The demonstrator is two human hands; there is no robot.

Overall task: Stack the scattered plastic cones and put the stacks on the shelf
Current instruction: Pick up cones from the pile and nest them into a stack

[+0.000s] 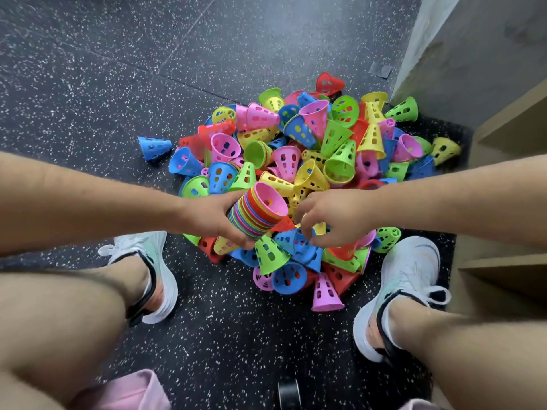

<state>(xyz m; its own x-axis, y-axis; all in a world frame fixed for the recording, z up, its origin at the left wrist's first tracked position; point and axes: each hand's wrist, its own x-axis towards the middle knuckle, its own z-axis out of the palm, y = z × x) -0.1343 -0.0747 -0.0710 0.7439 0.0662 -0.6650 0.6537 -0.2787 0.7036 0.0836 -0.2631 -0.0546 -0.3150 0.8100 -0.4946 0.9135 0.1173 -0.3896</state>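
Stacking progress: judging early; only one stack is being built and most cones are lying loose.
Stack: a multicoloured nested stack of perforated plastic cones (254, 217), with a pink cone outermost, is being held tilted above the near edge of the heap, its open mouth facing up and to the right.
Heap: a big loose pile of pink, blue, green, yellow and red perforated plastic cones (305, 149) is sitting on the black speckled rubber floor (88, 69), between the person's white shoes and the wall corner.
Strays: a single blue cone (154, 147) is lying on its side just left of the heap, and a red cone (329, 83) is lying at its far edge.
Shelf: pale wooden shelf boards (507, 125) are showing at the right edge, with no stack showing on the part in view.
Left hand: the left hand (211, 218) is gripping the stack, fingers and thumb wrapping round its banded rims.
Right hand: the right hand (334, 217) is reaching down into the heap just beside the stack, fingers curling over a blue cone (297, 242); whether it is pinching that cone cannot be told.
Remaining: judging that nearly the whole heap is waiting to be nested, and that every stack is waiting to go on the shelf.
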